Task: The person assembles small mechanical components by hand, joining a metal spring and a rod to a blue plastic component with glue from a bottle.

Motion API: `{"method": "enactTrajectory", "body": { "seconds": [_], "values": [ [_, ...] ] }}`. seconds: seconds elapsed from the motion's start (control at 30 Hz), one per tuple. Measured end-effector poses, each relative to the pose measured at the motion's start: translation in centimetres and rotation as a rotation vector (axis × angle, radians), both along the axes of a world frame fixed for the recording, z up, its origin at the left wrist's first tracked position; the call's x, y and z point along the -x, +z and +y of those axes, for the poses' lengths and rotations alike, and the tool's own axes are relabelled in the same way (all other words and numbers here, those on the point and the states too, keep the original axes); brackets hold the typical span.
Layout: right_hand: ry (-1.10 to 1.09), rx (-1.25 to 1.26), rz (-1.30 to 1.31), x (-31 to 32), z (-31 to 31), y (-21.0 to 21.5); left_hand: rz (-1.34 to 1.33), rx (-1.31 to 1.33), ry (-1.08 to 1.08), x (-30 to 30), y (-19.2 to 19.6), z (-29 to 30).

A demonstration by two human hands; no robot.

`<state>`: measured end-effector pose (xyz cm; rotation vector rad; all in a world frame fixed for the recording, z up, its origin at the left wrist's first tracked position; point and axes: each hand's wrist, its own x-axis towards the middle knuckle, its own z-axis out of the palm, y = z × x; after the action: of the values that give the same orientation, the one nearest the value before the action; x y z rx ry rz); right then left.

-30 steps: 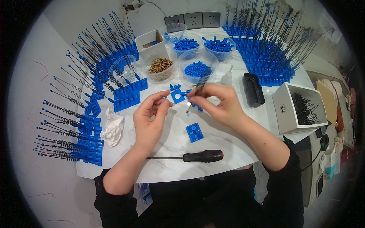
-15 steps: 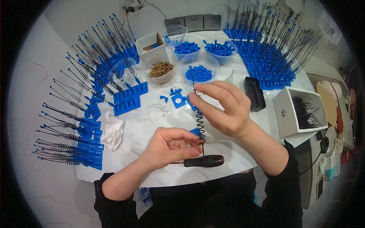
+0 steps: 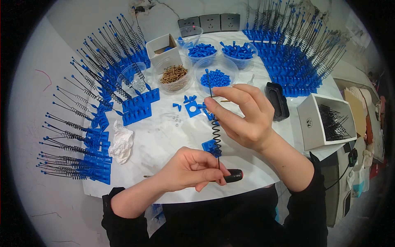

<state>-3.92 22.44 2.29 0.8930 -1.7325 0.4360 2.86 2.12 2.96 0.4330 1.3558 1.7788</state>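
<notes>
A black coiled spring wire (image 3: 216,132) stands nearly upright between my hands, a small blue tip at its top. My right hand (image 3: 249,117) pinches it near the upper end, thumb and index finger closed on the straight part. Lower down, my left hand (image 3: 191,168) has its fingers closed on the straight bottom end. Beneath the left hand lies a screwdriver (image 3: 234,175) with a black handle, partly covered. Behind the coil sits a blue plastic piece (image 3: 210,145), partly hidden. Beyond it are a blue square plate with a round hole (image 3: 192,109) and small blue cones.
Blue bases with upright spring wires line the left (image 3: 96,158) and far right (image 3: 288,61). Tubs hold brass-coloured screws (image 3: 174,74), blue beads (image 3: 215,78) and blue cones (image 3: 238,52). A white box of black wires (image 3: 310,123), a black tray (image 3: 276,102) and crumpled tissue (image 3: 121,143) stand around.
My left hand has slid down toward the wire's bottom end and now covers more of the screwdriver. My right hand has stayed almost in place at the top.
</notes>
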Motion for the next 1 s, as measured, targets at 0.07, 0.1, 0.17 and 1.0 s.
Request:
{"method": "enactTrajectory", "body": {
  "seconds": [0.07, 0.1, 0.17, 1.0],
  "values": [
    [-0.012, -0.023, 0.022, 0.2, 0.2, 0.1, -0.045, -0.073, 0.049, -0.3, -0.3, -0.1],
    [-0.012, -0.023, 0.022, 0.1, 0.2, 0.1, -0.046, -0.073, 0.049, -0.3, -0.2, -0.1],
    [0.040, 0.165, -0.126, -0.1, 0.0, 0.2, 0.036, -0.054, 0.138, -0.2, 0.0, -0.4],
    [0.637, 0.864, -1.202, -1.2, -0.7, -1.4, 1.255, 0.719, 0.749, 6.1, -1.7, -3.2]
  ]
}}
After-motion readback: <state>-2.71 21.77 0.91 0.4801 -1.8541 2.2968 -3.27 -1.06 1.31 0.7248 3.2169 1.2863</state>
